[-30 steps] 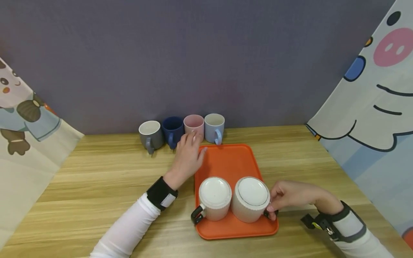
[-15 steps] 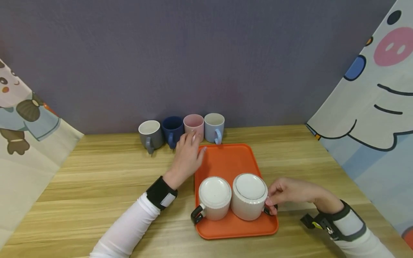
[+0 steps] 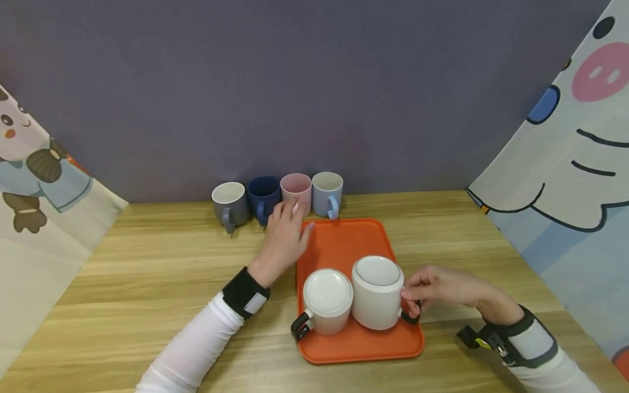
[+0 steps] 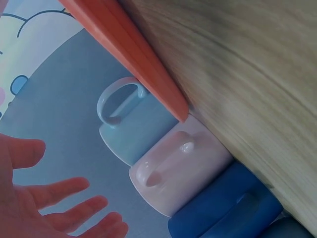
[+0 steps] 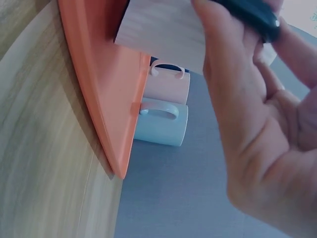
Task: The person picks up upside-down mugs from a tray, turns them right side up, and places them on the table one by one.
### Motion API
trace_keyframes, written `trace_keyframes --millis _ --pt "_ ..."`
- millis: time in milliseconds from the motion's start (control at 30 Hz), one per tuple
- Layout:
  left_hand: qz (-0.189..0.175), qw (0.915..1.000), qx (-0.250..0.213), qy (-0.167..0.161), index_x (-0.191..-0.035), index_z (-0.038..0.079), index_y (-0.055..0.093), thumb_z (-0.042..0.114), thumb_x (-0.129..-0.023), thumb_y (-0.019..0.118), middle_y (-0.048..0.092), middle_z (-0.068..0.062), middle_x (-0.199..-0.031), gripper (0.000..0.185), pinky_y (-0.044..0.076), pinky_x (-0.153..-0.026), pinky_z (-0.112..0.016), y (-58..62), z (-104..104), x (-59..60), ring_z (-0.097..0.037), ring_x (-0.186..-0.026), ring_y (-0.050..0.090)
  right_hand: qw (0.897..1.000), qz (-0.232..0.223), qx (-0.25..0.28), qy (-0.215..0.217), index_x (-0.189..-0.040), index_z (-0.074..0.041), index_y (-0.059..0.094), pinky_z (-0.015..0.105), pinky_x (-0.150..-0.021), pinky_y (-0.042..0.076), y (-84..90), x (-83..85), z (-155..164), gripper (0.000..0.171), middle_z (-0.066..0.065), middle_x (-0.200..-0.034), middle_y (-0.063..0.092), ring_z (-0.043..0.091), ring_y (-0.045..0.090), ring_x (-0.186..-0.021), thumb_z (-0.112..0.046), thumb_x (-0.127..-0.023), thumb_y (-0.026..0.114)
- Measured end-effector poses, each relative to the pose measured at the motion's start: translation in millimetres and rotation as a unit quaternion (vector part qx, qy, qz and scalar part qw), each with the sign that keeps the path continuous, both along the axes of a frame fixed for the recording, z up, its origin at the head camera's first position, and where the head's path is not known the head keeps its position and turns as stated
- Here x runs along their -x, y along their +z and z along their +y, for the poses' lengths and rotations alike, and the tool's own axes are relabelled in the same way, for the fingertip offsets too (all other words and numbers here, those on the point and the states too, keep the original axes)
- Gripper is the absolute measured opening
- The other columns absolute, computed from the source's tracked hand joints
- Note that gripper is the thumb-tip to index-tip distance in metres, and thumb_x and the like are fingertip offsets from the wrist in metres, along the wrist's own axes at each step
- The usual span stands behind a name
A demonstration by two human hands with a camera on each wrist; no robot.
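**Right hand tilting a ribbed white mug on an orange tray**

The right hand pinched the black handle of a ribbed white mug upside down on the orange tray, near right. Its long axis leaned, base tipped far, handle pointing right. A second white mug touched it on the left. The left hand rested with fingers relaxed, holding nothing, by the pink mug. A wooden table met a purple-grey wall.

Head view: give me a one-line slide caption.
Right hand grips the white ribbed mug by its handle on the orange tray.
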State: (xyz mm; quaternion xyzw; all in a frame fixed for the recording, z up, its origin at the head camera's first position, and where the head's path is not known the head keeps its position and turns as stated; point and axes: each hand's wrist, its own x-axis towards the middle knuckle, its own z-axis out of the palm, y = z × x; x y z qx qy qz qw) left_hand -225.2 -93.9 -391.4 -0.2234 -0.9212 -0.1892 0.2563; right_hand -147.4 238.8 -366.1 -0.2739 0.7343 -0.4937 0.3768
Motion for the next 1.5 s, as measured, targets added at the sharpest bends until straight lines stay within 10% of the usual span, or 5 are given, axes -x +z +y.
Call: trace_keyframes --millis 967,1500 --pt "0.025 0.9995 -0.019 0.007 -0.128 -0.001 0.052 0.024 -0.093 0.058 0.049 -0.021 -0.133 0.043 0.040 -0.092 -0.053 1.3 -5 4.2 -0.040 -0.117 0.042 0.994 -0.076 0.067 -0.048 -0.085 -0.009 0.057 0.029 -0.075 0.055 0.7 10.5 1 0.029 -0.005 -0.082 0.061 0.008 0.063 -0.080 -0.014 -0.103 0.036" --pt "-0.026 0.9990 -0.031 0.018 -0.129 0.001 0.051 0.026 -0.095 0.054 0.046 -0.021 -0.136 0.043 0.037 -0.097 -0.055 4.3 0 10.2 -0.039 -0.120 0.041 0.986 -0.089 0.107 -0.091 -0.087 -0.007 0.059 0.030 -0.080 0.055 -3.4 35.8 -3 0.028 -0.003 -0.083 0.061 0.012 0.064 -0.080 -0.014 -0.103 0.036"
